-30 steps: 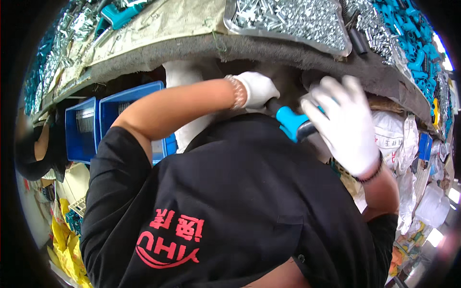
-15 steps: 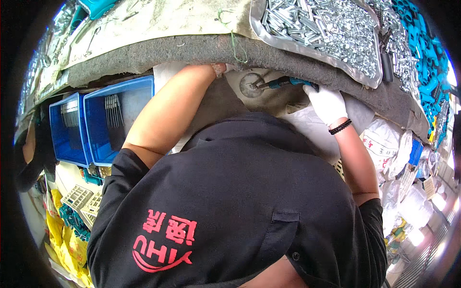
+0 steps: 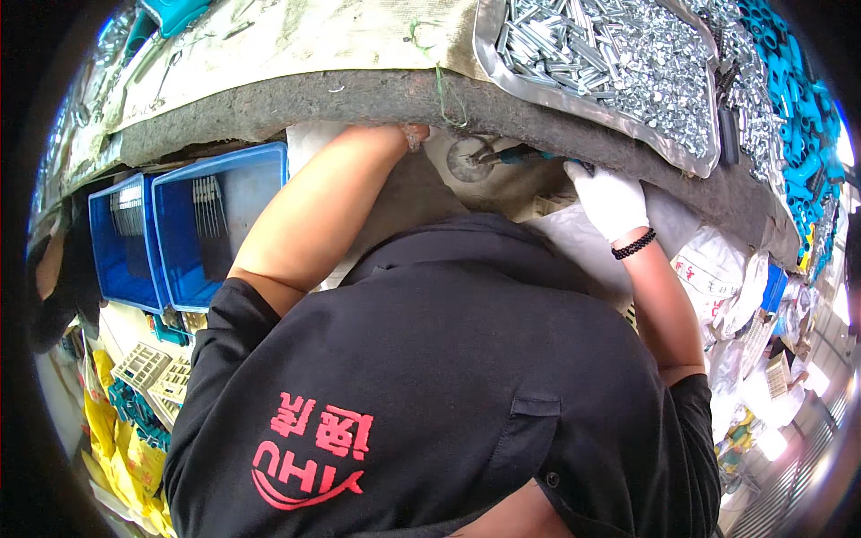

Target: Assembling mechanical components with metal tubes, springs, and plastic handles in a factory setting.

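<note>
My right hand, in a white glove with a black beaded bracelet at the wrist, is closed around the end of a teal-and-black handled tool. The tool lies sideways just under the padded table edge, its metal end pointing left over a round grey disc; its exact kind is unclear. My left hand reaches beneath the same edge, left of the disc. Only its wrist side shows there; the fingers are hidden.
Above the dark padded edge, a metal tray holds many small metal pins. Teal plastic parts are heaped at far right. Two blue bins with metal rods stand left; yellow bags lie lower left. Another person's dark sleeve shows at far left.
The tool in my right hand has slipped slightly farther under the table edge, so less of it shows. My left hand has barely moved. The whole view has shifted a little.
</note>
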A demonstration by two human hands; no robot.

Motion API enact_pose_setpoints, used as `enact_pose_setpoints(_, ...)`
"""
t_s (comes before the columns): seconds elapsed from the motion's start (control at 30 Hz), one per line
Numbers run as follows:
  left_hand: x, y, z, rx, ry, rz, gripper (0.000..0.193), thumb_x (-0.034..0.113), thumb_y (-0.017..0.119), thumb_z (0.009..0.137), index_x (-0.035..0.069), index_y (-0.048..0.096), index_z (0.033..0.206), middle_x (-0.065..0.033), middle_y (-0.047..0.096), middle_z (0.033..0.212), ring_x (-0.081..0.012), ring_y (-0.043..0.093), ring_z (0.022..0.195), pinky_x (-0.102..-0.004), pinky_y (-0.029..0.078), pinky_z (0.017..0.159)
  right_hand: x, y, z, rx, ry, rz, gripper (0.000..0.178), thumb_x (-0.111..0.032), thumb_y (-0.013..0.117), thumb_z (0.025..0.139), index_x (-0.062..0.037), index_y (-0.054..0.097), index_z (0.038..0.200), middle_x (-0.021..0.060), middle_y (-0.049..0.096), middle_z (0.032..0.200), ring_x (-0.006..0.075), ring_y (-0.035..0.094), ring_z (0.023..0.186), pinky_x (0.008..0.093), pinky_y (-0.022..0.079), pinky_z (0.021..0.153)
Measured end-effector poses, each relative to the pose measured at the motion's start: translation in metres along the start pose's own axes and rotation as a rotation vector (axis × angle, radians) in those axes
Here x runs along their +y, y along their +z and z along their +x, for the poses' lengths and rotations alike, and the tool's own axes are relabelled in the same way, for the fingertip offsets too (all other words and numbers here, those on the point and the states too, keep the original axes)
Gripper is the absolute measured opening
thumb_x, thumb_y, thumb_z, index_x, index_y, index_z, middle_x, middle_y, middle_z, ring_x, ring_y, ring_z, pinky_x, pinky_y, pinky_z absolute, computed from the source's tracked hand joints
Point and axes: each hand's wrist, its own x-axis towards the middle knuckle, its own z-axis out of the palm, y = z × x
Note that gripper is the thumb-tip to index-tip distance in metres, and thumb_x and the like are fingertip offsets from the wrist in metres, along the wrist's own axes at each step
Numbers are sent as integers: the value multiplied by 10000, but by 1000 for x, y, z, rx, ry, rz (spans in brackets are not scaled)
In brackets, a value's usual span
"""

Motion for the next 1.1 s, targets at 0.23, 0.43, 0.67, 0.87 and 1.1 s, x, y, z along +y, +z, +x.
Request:
enact_pose_setpoints(0.23, 15, 5, -4, -32, 25, -181, 415, 213, 750, 776, 43, 663, 1144, -174, 726, 994, -288, 705, 887, -419, 546, 785, -40, -38, 4, -338, 43, 126, 337, -350, 621, 879, -55, 665, 1035, 216, 679, 1020, 368, 662, 957, 452, 533, 842)
enact_pose_setpoints(0.43, 72, 80, 54, -11, -342, 621, 393, 312, 525, 976, 36, 641, 1230, -201, 720, 1072, -304, 707, 948, -427, 550, 857, -38, 31, 14, -618, -159, 22, 255, -196, 549, 834, -47, 751, 881, 199, 726, 882, 351, 718, 839, 418, 560, 798)
enact_pose_setpoints(0.67, 48, 71, 94, 87, -316, 797, 303, 252, 609, 912, 131, 720, 1166, -134, 691, 1231, -283, 664, 1113, -418, 516, 953, -35, 72, 22, -612, -81, 123, 356, -258, 492, 879, -56, 751, 1017, 203, 723, 1051, 359, 712, 973, 481, 551, 831)
enact_pose_setpoints(0.87, 71, 58, 94, 108, -336, 746, 313, 260, 620, 904, 131, 716, 1173, -138, 689, 1235, -288, 663, 1113, -415, 516, 952, -46, 78, 25, -654, -391, 4, 343, -205, 464, 909, -36, 751, 993, 220, 723, 1010, 384, 710, 936, 469, 553, 818)
enact_pose_setpoints(1.1, 94, 78, 92, 112, -337, 705, 327, 268, 632, 894, 130, 711, 1180, -142, 685, 1240, -295, 662, 1113, -412, 515, 950, -45, 69, 36, -694, -106, 104, 325, -259, 512, 887, -66, 752, 990, 212, 727, 1023, 357, 718, 945, 483, 555, 817)
